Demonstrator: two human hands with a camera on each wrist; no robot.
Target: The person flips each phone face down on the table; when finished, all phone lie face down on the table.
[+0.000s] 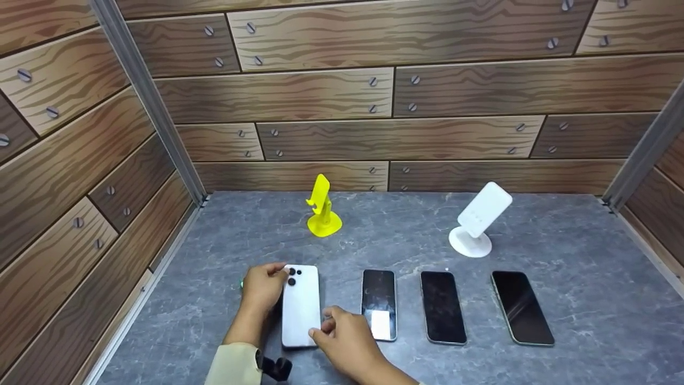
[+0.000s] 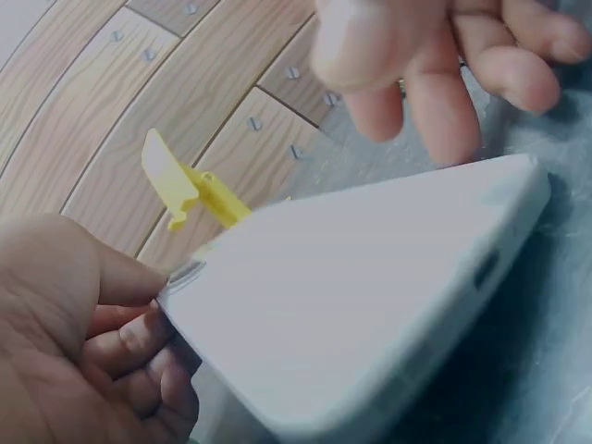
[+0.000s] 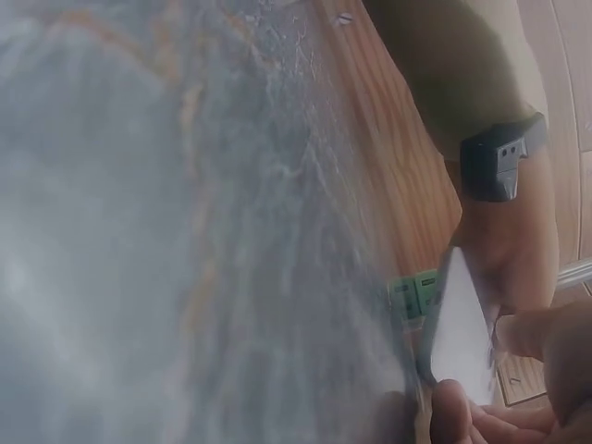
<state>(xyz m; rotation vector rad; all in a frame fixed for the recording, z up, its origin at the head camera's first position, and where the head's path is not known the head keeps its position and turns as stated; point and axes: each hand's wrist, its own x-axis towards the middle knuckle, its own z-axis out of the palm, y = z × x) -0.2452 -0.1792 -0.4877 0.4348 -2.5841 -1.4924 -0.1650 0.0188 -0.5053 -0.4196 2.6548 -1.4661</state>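
A white-backed phone (image 1: 301, 313), its back and camera lenses facing up, is by both hands. My left hand (image 1: 263, 289) pinches its upper left corner beside the lenses, thumb on the edge in the left wrist view. That view shows the phone (image 2: 342, 296) tilted. My right hand (image 1: 347, 339) is at the lower right edge, its thumb and fingers spread apart. In the left wrist view the right hand's fingertips (image 2: 453, 139) meet or pass just behind the edge; which one is unclear. The phone (image 3: 462, 338) appears edge-on in the right wrist view.
Right of the hands lie three dark-screened phones: one (image 1: 379, 291) close by, another (image 1: 443, 307), and a third (image 1: 522, 307). Behind stand a yellow phone stand (image 1: 324, 222) and a white phone stand (image 1: 483, 211). A green object (image 3: 416, 291) lies by the left hand.
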